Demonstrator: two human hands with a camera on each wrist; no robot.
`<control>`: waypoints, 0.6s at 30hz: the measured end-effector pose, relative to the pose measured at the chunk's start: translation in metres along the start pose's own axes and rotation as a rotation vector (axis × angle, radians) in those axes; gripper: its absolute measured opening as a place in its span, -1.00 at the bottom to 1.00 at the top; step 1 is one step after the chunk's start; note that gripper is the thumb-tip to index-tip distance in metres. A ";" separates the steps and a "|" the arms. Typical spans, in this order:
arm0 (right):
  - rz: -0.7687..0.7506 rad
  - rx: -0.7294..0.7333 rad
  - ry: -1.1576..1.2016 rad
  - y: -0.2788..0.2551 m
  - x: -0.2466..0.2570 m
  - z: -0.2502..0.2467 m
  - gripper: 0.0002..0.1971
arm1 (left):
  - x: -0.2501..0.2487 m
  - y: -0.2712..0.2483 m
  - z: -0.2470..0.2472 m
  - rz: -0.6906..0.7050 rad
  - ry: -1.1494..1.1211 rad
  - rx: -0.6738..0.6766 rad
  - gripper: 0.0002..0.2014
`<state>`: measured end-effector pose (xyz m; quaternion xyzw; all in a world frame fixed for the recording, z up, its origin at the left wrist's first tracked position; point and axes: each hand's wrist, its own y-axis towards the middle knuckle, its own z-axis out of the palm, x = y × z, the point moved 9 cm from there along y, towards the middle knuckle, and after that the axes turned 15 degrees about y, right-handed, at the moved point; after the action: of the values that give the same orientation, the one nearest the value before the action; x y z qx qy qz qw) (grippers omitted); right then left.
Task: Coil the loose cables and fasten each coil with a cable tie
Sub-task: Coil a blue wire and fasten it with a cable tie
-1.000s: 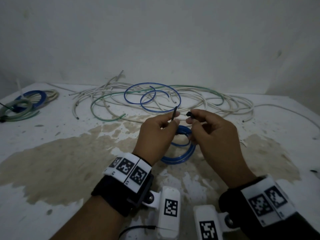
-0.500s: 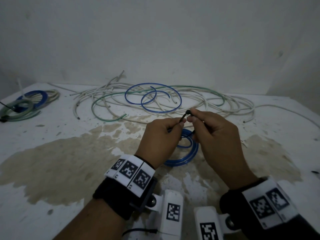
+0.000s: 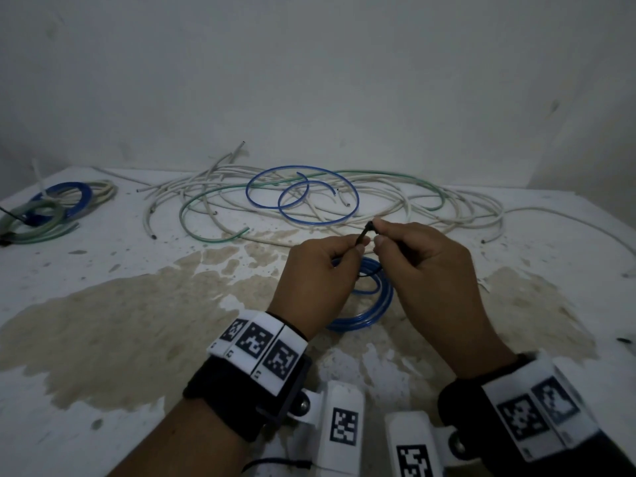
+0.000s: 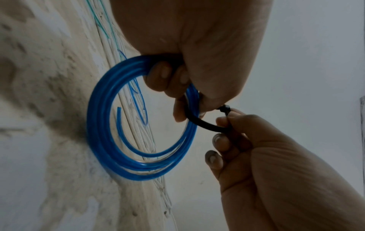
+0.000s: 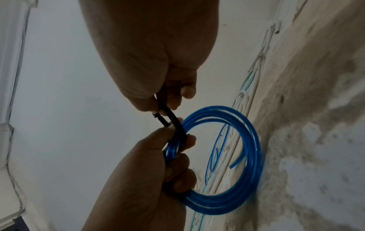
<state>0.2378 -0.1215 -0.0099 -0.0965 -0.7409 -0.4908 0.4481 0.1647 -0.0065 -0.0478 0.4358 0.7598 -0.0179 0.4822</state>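
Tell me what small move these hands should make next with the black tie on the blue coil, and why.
Probably pull the tail on through the head to cinch it. The black cable tie hangs as a wide loop around the blue coil, not yet snug. The left hand pinches the tail and grips the coil; the right hand pinches the head end.
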 end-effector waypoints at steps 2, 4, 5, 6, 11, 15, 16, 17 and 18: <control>0.043 -0.003 0.037 0.001 -0.003 -0.001 -0.73 | -0.001 -0.001 0.001 0.012 -0.003 0.000 -0.78; 0.061 0.003 0.026 0.000 -0.005 0.000 -0.75 | -0.002 -0.001 0.001 0.026 0.000 0.001 -0.77; 0.055 0.010 0.004 0.000 -0.004 0.000 -0.77 | -0.003 -0.002 0.001 0.033 0.004 0.003 -0.77; 0.041 0.015 -0.020 0.001 -0.003 0.000 -0.78 | -0.003 -0.002 0.001 0.040 0.012 0.003 -0.77; 0.139 0.003 0.070 0.004 -0.010 -0.006 -0.89 | -0.009 -0.003 0.000 0.079 0.063 0.005 -0.76; 0.240 0.020 0.178 0.002 -0.014 -0.004 -0.90 | -0.012 -0.004 0.000 0.120 0.081 -0.004 -0.76; 0.243 0.030 0.176 0.002 -0.013 -0.003 -0.90 | -0.013 -0.005 -0.001 0.135 0.094 -0.009 -0.74; 0.245 0.037 0.180 0.002 -0.013 -0.002 -0.91 | -0.014 -0.005 -0.001 0.148 0.103 -0.009 -0.73; 0.247 0.042 0.190 0.003 -0.012 -0.002 -0.91 | -0.015 -0.005 -0.001 0.148 0.101 -0.006 -0.74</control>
<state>0.2474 -0.1179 -0.0170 -0.1307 -0.6879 -0.4235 0.5748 0.1630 -0.0186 -0.0383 0.4895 0.7490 0.0424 0.4445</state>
